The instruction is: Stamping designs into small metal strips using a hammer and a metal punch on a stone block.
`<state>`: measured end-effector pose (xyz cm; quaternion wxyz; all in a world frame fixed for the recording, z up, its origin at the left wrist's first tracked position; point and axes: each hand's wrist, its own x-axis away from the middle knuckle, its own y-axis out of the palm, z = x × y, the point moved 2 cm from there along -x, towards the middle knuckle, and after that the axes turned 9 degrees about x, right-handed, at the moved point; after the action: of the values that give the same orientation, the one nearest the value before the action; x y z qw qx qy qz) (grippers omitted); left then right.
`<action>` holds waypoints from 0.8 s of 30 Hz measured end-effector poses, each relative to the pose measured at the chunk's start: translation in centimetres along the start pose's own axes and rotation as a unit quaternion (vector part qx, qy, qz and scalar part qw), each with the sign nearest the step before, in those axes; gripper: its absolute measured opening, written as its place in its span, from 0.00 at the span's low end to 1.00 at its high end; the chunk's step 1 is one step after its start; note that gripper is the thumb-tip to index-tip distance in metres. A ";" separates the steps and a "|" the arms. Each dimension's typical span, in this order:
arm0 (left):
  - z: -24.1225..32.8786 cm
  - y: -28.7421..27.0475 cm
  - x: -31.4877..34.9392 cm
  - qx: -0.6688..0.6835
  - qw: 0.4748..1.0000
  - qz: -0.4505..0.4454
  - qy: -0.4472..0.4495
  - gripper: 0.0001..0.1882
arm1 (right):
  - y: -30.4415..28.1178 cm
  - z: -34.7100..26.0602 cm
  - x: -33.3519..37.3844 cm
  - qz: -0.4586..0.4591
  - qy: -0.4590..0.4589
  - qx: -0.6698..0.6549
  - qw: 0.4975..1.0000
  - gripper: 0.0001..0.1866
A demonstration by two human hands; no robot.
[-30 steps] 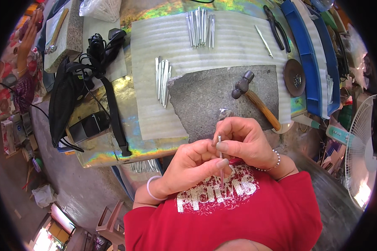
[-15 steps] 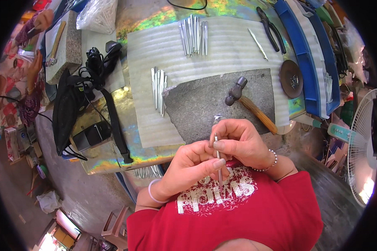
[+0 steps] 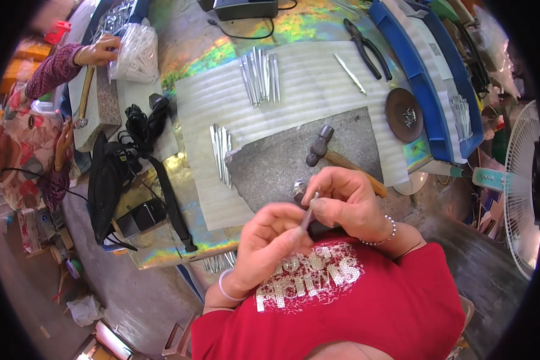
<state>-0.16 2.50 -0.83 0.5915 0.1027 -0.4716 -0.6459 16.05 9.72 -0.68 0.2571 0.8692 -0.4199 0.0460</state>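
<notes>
A thin metal rod (image 3: 308, 219) runs slantwise between my hands in front of my chest. My left hand (image 3: 273, 240) pinches its lower part between thumb and fingers. The fingertips of my right hand (image 3: 347, 203) close on its upper end, and my fingers hide part of the rod. Just beyond lies a grey stone slab (image 3: 264, 165) bearing a ball-peen hammer (image 3: 320, 147) with a wooden handle, partly covered by my right hand. A small rounded shiny metal object (image 3: 299, 188) sits by the slab's near edge, next to my right fingers.
White foam sheeting (image 3: 198, 102) carries two groups of metal rods (image 3: 260, 78), (image 3: 221, 153) and one single rod (image 3: 350, 73). Pliers (image 3: 366, 51), a brown dish (image 3: 396, 120) and a blue tray (image 3: 402, 66) are rightward. Leftward are a black strapped bag (image 3: 105, 180) and a co-worker's hand (image 3: 99, 51) at a plastic bag.
The rod has gone from nearly upright to slanting, and my hands have drawn slightly apart. The view has shifted. A co-worker's hand has come to the plastic bag at the far left.
</notes>
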 end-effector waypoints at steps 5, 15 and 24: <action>0.5 -1.8 -0.2 0.154 0.977 -0.017 0.143 0.09 | -2.0 -3.0 -1.4 -0.024 -0.079 0.170 0.982 0.05; 1.5 -1.8 2.8 -0.087 0.962 0.031 0.255 0.12 | -17.5 -4.3 -13.6 0.237 -0.075 0.824 0.509 0.11; 1.6 -2.5 2.0 -0.088 0.973 0.030 0.210 0.14 | -6.4 -9.5 -5.6 0.126 -0.154 0.587 0.784 0.08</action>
<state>-3.49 1.17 -0.95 0.7032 0.1689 -0.2814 -0.6307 18.58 21.62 3.28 -0.3793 0.7869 -0.4518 0.1814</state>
